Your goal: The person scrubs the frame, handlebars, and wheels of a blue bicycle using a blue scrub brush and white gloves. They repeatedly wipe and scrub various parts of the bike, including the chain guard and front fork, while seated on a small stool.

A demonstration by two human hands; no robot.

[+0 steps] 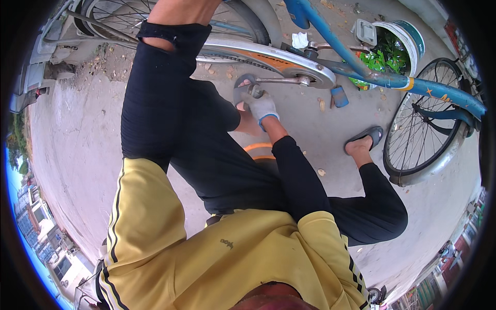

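My right hand [261, 106], in a white knit glove with a blue cuff, is closed around the near pedal [255, 92] of a blue bicycle, just over my sandalled left foot. A silver crank arm [283, 80] runs from that pedal to the chainring, beside an orange and silver Giant chain guard [271, 58]. My left arm reaches past the top edge of the picture, so my left hand is out of view. Before me, the blue frame [387, 79] slants across towards the front wheel [424, 120]. The rear wheel [252, 23] lies at the top.
A white bucket [416, 46] with green and dark contents stands beyond the frame, near the far pedal [365, 33]. A small blue block [340, 97] and a crumpled white tissue [300, 40] lie on the concrete. An orange-striped round object [259, 151] shows beneath me.
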